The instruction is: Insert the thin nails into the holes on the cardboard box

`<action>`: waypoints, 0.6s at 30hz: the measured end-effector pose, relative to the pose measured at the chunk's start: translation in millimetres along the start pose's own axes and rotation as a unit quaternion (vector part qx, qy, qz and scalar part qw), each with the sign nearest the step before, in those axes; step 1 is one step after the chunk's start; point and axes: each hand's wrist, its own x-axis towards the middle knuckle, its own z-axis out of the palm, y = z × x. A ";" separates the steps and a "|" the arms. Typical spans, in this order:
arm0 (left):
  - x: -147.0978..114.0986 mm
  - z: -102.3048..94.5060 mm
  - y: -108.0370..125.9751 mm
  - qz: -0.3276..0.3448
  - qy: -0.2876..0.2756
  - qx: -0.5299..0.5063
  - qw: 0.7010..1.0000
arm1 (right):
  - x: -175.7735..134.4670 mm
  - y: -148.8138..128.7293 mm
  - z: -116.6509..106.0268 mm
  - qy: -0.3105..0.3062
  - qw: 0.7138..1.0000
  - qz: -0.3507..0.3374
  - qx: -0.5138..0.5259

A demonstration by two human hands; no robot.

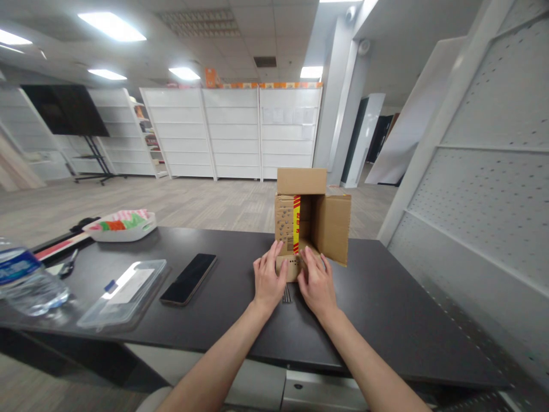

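A cardboard box [331,226] stands on the dark table in front of me, its opening facing me. Its top flap is up, its right flap swung outward, and the left flap, dotted with small dark marks, partly covers the opening. Yellow-and-red tape [296,223] runs down that flap's edge. My left hand [269,281] is at the lower left of the box, fingers curved against it. My right hand [318,281] grips the lower flap [292,269], which has a row of small holes. Between my wrists, several thin metal pins [287,294] lie on the table.
Left of my hands lie a black phone [189,278] and a clear plastic case [124,292]. Farther left are a water bottle [30,280] and a white basket [122,233] with colourful packets. A perforated white panel [484,171] rises along the table's right side.
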 end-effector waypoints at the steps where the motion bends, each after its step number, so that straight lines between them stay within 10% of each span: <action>1: 0.4 0.0 -0.8 -0.011 0.004 -0.004 1.000 | 0.1 -0.2 -0.1 -0.002 1.000 -0.002 -0.006; 18: 2.9 -1.8 -8.0 -0.113 0.025 -0.018 0.993 | 3.2 -3.9 -5.8 -0.024 0.999 0.001 -0.025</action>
